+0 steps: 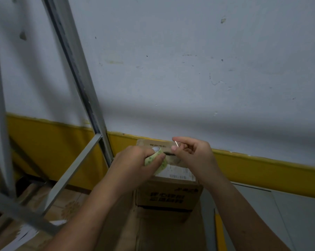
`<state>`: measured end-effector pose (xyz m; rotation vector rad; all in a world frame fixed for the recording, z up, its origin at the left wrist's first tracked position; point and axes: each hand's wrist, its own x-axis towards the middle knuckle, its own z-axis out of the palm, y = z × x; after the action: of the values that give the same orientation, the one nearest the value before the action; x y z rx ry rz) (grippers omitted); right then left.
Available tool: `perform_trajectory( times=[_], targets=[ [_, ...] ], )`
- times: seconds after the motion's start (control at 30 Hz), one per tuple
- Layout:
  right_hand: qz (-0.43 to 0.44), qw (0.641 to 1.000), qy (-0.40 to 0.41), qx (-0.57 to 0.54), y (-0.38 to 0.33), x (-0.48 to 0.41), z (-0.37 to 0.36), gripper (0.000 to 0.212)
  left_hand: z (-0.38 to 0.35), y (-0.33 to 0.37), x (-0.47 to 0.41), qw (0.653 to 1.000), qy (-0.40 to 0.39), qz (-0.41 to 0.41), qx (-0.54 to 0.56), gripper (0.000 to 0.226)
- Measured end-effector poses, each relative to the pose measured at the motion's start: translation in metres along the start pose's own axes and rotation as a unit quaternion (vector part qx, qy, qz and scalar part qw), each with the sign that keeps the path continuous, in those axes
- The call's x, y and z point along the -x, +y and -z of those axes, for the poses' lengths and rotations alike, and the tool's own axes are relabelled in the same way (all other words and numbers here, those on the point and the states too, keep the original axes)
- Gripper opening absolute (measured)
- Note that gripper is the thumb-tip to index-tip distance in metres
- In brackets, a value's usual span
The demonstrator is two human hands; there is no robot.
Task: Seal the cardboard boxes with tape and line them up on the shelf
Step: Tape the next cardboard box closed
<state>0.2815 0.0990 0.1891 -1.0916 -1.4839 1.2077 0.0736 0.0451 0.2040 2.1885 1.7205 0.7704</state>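
Forearms rise from the bottom edge, covering part of a lower carton (171, 236) that the frame cuts off. Above it sits the cardboard box (171, 196), its dark printing blurred and its top and shipping label (178, 173) half hidden under the hands. The left hand (133, 160) curls its fingers round a pale yellow-green tape roll (157, 160) over the box top. The right hand (194, 154) pinches thumb and forefinger together on the tape end (176, 143), visible only as a thin bright glint. Left of them, grey shelf frame (75, 169) bars cross blurred floor tiles (69, 201) and white papers (22, 236). Behind stands a scuffed white wall (189, 69) above a yellow band (261, 169).
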Motion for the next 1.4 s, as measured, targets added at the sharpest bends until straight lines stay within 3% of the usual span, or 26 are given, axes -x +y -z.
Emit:
perform_trajectory(
  times=[0.3, 0.47, 0.6, 0.73, 0.8, 0.87, 1.0, 1.1, 1.17, 1.27, 1.4],
  targets=[
    [0.017, 0.999, 0.031, 0.037, 0.001, -0.007, 0.009, 0.006, 0.001, -0.012, 0.005, 0.986, -0.045, 0.025, 0.157, 0.068],
    [0.001, 0.999, 0.027, 0.026, 0.007, -0.009, 0.006, 0.010, 0.000, -0.015, 0.012, 0.970, -0.074, -0.026, 0.230, 0.047],
    [0.022, 0.999, 0.035, -0.015, 0.000, -0.006, 0.010, 0.007, 0.000, -0.020, 0.016, 0.979, -0.032, -0.021, 0.198, 0.044],
    [0.067, 0.997, 0.045, 0.015, -0.009, -0.003, 0.022, 0.006, 0.005, -0.021, 0.018, 0.994, -0.028, 0.043, 0.101, 0.057],
    [0.072, 0.994, 0.087, 0.006, -0.009, -0.005, 0.034, 0.006, 0.010, -0.026, 0.018, 0.997, -0.011, 0.076, 0.013, 0.071],
    [0.067, 0.991, 0.111, -0.014, -0.009, -0.007, 0.045, 0.005, 0.014, -0.034, 0.019, 0.994, 0.017, 0.104, -0.004, 0.079],
    [0.018, 0.994, 0.103, -0.040, -0.004, -0.009, 0.051, 0.007, 0.026, -0.045, 0.022, 0.990, 0.025, 0.066, 0.119, 0.072],
    [-0.045, 0.991, 0.115, -0.048, 0.005, -0.013, 0.048, 0.008, 0.032, -0.059, 0.016, 0.963, 0.022, 0.056, 0.263, 0.061],
    [-0.067, 0.990, 0.118, -0.027, 0.012, -0.016, 0.047, 0.008, 0.033, -0.069, 0.011, 0.953, 0.015, 0.047, 0.299, 0.067],
    [-0.068, 0.988, 0.137, -0.035, 0.018, -0.019, 0.051, 0.009, 0.039, -0.077, 0.005, 0.960, 0.016, 0.049, 0.275, 0.072],
    [-0.054, 0.986, 0.159, -0.008, 0.020, -0.019, 0.059, 0.011, 0.053, -0.074, -0.012, 0.991, -0.024, 0.092, 0.097, 0.060]
  ],
)
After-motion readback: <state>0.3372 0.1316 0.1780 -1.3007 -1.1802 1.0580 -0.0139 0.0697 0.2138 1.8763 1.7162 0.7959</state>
